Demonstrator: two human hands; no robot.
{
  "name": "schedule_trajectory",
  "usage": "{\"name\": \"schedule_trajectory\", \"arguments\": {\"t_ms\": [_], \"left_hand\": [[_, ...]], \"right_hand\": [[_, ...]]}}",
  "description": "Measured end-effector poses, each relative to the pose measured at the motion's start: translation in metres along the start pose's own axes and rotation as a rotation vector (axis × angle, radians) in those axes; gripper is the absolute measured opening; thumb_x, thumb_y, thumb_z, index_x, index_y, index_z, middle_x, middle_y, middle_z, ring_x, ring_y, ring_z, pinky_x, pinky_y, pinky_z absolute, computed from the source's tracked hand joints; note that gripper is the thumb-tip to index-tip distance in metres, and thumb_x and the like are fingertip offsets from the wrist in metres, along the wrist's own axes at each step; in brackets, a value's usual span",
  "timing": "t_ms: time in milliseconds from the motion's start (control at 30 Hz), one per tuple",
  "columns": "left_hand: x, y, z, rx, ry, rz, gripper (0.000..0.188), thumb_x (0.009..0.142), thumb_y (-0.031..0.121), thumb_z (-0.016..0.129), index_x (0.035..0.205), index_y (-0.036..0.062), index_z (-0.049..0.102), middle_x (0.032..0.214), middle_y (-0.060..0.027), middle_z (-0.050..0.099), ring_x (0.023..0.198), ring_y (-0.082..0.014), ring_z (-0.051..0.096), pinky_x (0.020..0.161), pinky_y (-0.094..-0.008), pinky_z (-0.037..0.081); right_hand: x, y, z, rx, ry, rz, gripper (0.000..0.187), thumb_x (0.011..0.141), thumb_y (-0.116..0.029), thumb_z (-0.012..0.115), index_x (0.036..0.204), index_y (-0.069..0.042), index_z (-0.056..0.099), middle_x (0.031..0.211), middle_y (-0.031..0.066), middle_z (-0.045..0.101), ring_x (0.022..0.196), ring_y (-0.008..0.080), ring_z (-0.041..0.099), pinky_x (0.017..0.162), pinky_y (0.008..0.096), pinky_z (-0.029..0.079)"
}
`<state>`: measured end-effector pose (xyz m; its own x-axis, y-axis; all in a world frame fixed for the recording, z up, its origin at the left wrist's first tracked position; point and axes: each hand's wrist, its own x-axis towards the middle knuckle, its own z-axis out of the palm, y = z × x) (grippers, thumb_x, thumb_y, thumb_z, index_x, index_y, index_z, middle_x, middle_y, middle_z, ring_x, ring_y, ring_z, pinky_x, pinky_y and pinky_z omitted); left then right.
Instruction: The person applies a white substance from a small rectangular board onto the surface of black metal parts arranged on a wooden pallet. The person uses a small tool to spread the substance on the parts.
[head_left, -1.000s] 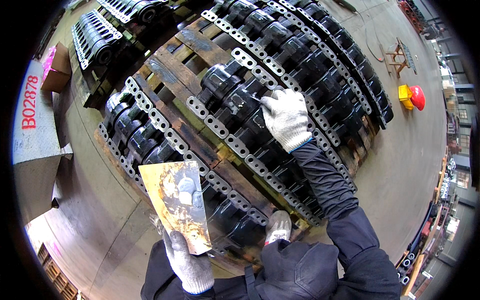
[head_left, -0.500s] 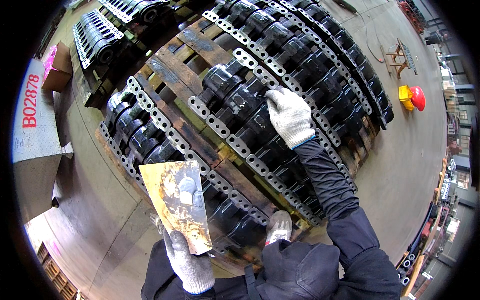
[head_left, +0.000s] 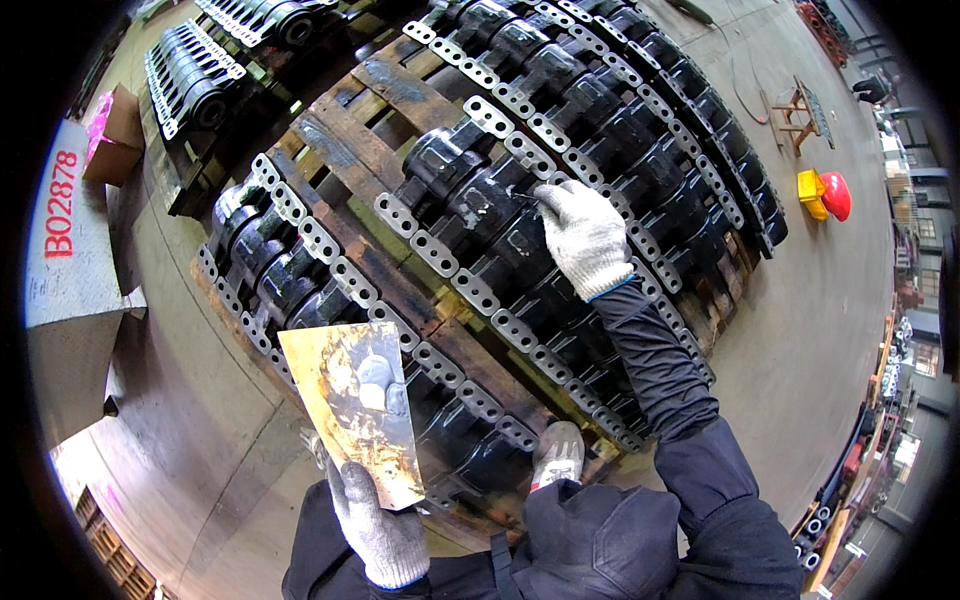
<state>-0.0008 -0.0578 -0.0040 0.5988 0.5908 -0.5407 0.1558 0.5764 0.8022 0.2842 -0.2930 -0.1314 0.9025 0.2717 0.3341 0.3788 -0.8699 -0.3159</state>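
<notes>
My left hand [head_left: 375,525], in a grey-white knit glove, grips the lower end of a flat board [head_left: 345,400] with worn yellow-brown and grey patches. A smooth grey dab of paste [head_left: 375,378] sits on the board. Also gloved, my right hand [head_left: 585,235] is closed in a pinch over a black track chain [head_left: 510,240]. A thin dark tool shows only slightly at its fingertips, and its kind cannot be made out. Beside the fingertips, pale grey smears [head_left: 478,212] mark the chain's black surface.
Wooden pallet planks [head_left: 350,150] lie under and between the chains. Another track chain [head_left: 285,265] lies on the left, with several more at the far right. A grey metal box [head_left: 75,280] and a cardboard carton [head_left: 118,135] stand left. My shoe [head_left: 558,455] is by the pallet's near edge.
My right hand has shifted very slightly right and down along the chain, staying pinched. The left hand and the board have not visibly moved.
</notes>
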Motion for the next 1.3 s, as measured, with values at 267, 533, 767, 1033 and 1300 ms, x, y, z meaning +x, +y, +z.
{"name": "schedule_trajectory", "arguments": {"t_ms": [267, 533, 767, 1033, 1300], "left_hand": [[0.001, 0.001, 0.0, 0.009, 0.016, 0.001, 0.049, 0.111, 0.029, 0.059, 0.15, 0.0006, 0.05, 0.141, -0.01, 0.063, 0.125, -0.0215, 0.064, 0.106, -0.0383, 0.053], [0.001, -0.003, 0.001, -0.009, -0.001, 0.012, 0.05, 0.112, 0.03, 0.058, 0.151, 0.0, 0.049, 0.142, -0.0107, 0.063, 0.126, -0.0212, 0.064, 0.107, -0.0386, 0.052], [0.001, 0.006, 0.005, 0.02, -0.045, -0.03, 0.056, 0.111, 0.031, 0.058, 0.154, -0.0021, 0.046, 0.145, -0.0128, 0.061, 0.129, -0.023, 0.063, 0.109, -0.0392, 0.051], [0.005, 0.002, -0.004, 0.007, -0.038, -0.118, 0.056, 0.109, 0.025, 0.063, 0.156, 0.0022, 0.042, 0.148, -0.0139, 0.06, 0.13, -0.0273, 0.064, 0.108, -0.0444, 0.055], [-0.002, 0.002, -0.001, -0.06, -0.013, -0.075, 0.056, 0.11, 0.024, 0.062, 0.157, 0.0025, 0.041, 0.146, -0.0148, 0.06, 0.128, -0.0268, 0.065, 0.106, -0.0434, 0.056]], "right_hand": [[-0.008, -0.018, -0.001, -0.107, -0.117, -0.056, 0.017, 0.092, -0.02, 0.075, 0.107, -0.013, 0.077, 0.09, 0.0082, 0.068, 0.086, 0.0303, 0.07, 0.075, 0.0435, 0.057], [-0.01, -0.005, 0.004, -0.043, -0.047, -0.046, 0.015, 0.093, -0.019, 0.075, 0.106, -0.011, 0.078, 0.089, 0.0091, 0.069, 0.085, 0.0317, 0.07, 0.074, 0.0433, 0.057], [-0.01, -0.035, -0.034, 0.411, 0.06, 0.058, 0.018, 0.089, -0.01, 0.08, 0.107, -0.006, 0.078, 0.095, 0.0118, 0.075, 0.084, 0.0308, 0.075, 0.076, 0.0368, 0.059], [-0.053, -0.118, -0.092, 0.721, -0.214, -0.116, 0.026, 0.084, -0.006, 0.084, 0.109, -0.004, 0.081, 0.089, 0.0113, 0.074, 0.077, 0.0281, 0.073, 0.068, 0.0363, 0.058], [-0.067, -0.145, -0.104, 0.679, -0.298, -0.245, 0.028, 0.082, -0.011, 0.083, 0.11, -0.011, 0.081, 0.087, 0.0082, 0.072, 0.075, 0.0286, 0.071, 0.064, 0.0394, 0.056]]}}
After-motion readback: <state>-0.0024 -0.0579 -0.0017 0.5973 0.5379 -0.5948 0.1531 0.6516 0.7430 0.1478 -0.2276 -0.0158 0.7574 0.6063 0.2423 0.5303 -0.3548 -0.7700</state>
